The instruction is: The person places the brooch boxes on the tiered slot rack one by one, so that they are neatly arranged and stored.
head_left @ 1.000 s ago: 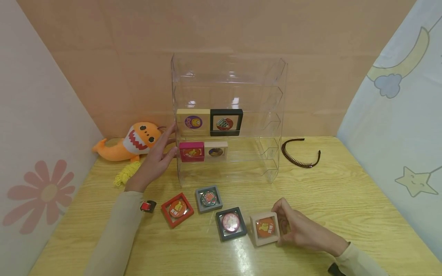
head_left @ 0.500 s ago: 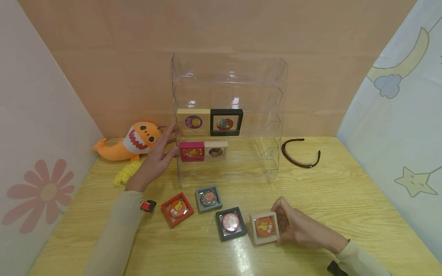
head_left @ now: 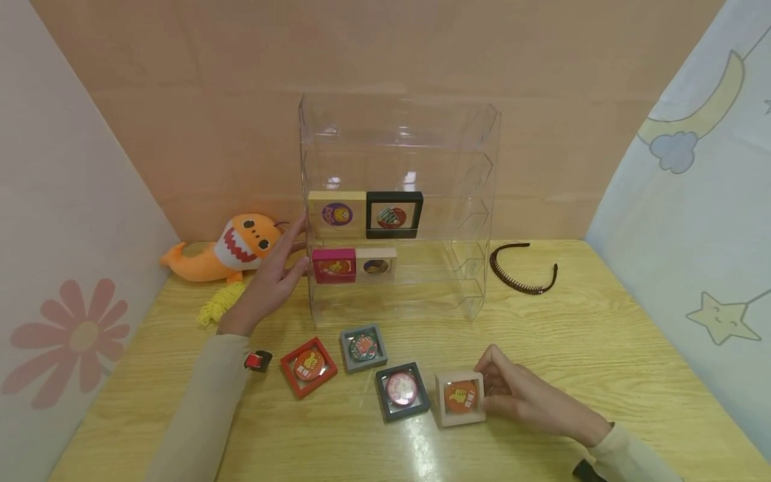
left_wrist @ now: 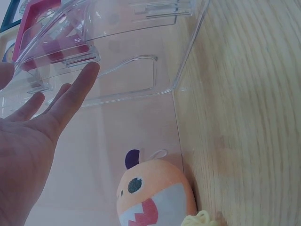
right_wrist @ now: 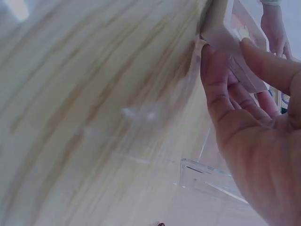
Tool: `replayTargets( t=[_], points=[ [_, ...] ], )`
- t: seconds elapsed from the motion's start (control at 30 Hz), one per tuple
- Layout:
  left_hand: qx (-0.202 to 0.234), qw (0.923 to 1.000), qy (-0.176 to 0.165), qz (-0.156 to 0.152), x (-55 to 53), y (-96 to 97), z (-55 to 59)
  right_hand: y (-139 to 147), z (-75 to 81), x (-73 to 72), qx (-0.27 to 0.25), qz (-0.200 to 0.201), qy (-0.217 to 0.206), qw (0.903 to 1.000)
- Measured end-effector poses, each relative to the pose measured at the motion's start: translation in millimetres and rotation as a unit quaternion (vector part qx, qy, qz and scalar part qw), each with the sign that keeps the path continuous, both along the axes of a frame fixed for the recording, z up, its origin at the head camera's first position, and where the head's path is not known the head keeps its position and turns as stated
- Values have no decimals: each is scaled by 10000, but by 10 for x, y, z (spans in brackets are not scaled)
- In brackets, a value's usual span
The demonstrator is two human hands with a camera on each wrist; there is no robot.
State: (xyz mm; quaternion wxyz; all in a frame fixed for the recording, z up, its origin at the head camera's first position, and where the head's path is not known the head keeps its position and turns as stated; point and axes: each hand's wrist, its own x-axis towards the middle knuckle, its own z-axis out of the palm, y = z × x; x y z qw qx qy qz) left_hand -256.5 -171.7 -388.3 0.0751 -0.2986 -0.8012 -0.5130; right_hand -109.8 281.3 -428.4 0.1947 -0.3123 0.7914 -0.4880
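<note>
My right hand (head_left: pixel 524 402) pinches a cream square display frame (head_left: pixel 441 402) by its right side, thumb in front and fingers behind in the right wrist view. An orange thumbs-up badge shows inside it. My left hand (head_left: pixel 271 281) rests with fairly straight fingers against the left side of a clear acrylic rack (head_left: pixel 421 308). On the rack's tiers stand a yellow frame (head_left: pixel 319 231), a black frame (head_left: pixel 370 231), a magenta frame (head_left: pixel 319 256) and a smaller cream frame (head_left: pixel 376 253). Beside the held frame lies a dark grey frame (head_left: pixel 388 412), with a grey frame (head_left: pixel 346 351) and a red frame (head_left: pixel 292 378) further left.
An orange shark plush (head_left: pixel 199 264) and a bundle of yellow yarn (head_left: pixel 219 302) lie left of the rack. To its right is a brown toothed headband (head_left: pixel 512 282). Patterned white panels flank the wooden table (head_left: pixel 572 341).
The cream frame in my right hand has turned slightly more upright, and the thumb has moved onto its front edge. My left hand stays at the rack.
</note>
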Motion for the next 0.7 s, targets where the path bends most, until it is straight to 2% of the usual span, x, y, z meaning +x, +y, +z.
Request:
replayTargets(
  t=[0.2,0.43,0.7],
  points=[
    [-29,10000,-69,30,142,60,165,4,47,14,22,-265,346,9990],
    [-79,9999,-58,105,20,5,1,-36,93,18,16,-658,1075,9920],
    [-48,10000,12,55,-16,-13,-27,-96,117,20,-98,-1239,1840,9750]
  ],
)
